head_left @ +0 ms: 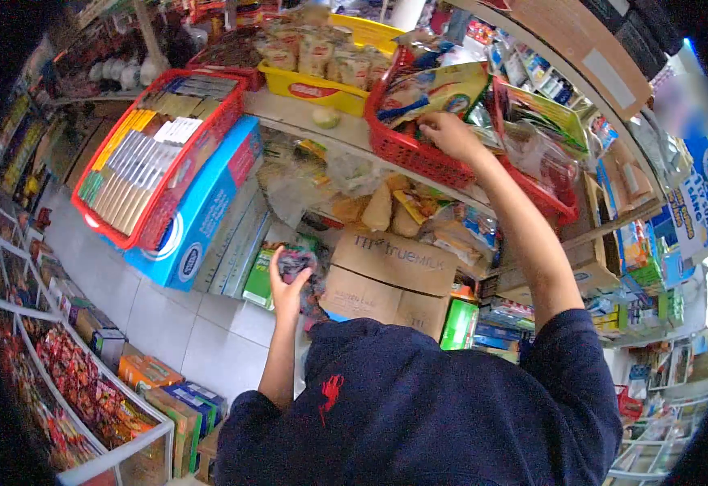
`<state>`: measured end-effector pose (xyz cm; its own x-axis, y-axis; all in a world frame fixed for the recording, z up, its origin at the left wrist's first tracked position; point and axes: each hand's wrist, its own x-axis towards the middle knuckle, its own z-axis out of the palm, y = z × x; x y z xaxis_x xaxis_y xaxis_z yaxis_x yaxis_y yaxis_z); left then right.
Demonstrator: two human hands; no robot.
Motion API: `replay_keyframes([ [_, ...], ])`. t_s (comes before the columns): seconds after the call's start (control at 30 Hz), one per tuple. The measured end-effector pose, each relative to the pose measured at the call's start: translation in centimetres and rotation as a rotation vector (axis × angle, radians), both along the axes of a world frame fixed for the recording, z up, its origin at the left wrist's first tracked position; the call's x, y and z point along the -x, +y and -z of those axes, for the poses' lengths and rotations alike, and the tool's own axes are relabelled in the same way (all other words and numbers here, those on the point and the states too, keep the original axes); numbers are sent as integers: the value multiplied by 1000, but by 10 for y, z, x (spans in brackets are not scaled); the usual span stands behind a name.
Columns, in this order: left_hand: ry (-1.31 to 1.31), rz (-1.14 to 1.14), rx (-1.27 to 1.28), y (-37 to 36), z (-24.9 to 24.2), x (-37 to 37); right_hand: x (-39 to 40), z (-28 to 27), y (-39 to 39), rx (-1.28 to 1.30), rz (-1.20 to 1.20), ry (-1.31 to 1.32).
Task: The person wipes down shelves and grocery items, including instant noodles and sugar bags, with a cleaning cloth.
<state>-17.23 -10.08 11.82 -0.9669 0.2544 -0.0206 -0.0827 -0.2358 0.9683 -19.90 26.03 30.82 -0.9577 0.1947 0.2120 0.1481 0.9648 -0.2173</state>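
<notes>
My left hand is closed around a dark, crumpled bundle with some reddish patches, low in front of my body. My right hand reaches to the red basket on the shelf, its fingers curled down at the packets inside. A yellow-green packet lies just above that hand. What the right fingertips touch is hidden. Left of the basket, a yellow tray holds several pale packs.
A red basket of boxed packs stands on a blue carton at the left. Below the shelf sits a brown carton. Snack racks line the lower left. Another red basket is at the right.
</notes>
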Motion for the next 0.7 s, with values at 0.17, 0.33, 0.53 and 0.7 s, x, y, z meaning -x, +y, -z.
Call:
replay_keyframes([
  [0.17,39,-301,83,-70,-3,15,60,34,20,-349,15,-339],
  [0.33,102,-445,132,-106,-14,21,71,30,29,-526,-495,-325],
  [0.53,27,-396,2,-101,-6,21,73,30,24,-461,-253,-603],
  [0.7,86,-306,35,-83,-19,19,64,47,34,-328,-303,-354],
])
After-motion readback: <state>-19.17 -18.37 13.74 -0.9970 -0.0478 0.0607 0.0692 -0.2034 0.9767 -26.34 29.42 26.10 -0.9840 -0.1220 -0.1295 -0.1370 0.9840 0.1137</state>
